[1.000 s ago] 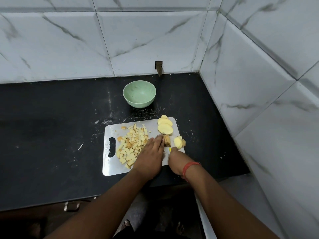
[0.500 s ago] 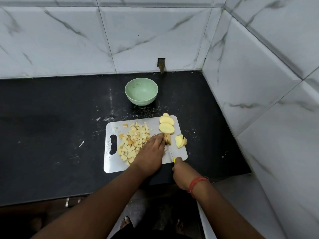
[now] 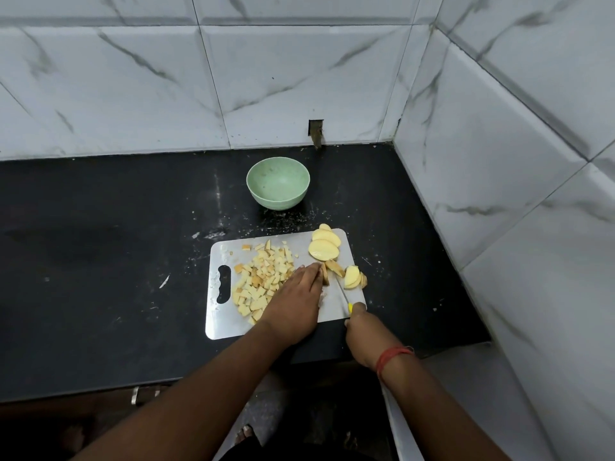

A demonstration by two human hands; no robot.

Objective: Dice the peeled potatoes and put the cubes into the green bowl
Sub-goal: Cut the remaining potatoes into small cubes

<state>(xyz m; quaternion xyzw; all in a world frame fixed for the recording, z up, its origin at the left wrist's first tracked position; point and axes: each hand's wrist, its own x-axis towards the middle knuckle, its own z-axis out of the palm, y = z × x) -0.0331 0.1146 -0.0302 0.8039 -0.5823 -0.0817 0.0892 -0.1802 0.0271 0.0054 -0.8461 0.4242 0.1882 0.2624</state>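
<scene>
A steel cutting board (image 3: pixel 329 307) lies on the black counter. A heap of potato cubes (image 3: pixel 263 281) covers its left half. Flat potato slices (image 3: pixel 323 249) lie at its far right corner, and a few more slices (image 3: pixel 353 277) rest at the right edge. My left hand (image 3: pixel 296 299) lies palm-down on the board, its fingertips holding a small stack of potato strips (image 3: pixel 327 272). My right hand (image 3: pixel 364 331) grips a yellow-handled knife (image 3: pixel 342 292) whose blade points at those strips. The green bowl (image 3: pixel 278 183) stands empty beyond the board.
Marble-tiled walls close the counter at the back and on the right, forming a corner. White crumbs dot the counter (image 3: pixel 100 244) around the board. The counter's front edge runs just below the board. A foot (image 3: pixel 246 434) shows on the floor.
My right hand has drawn the knife back toward me, off the potato strips. The left hand stays on the strips. The view has shifted slightly.
</scene>
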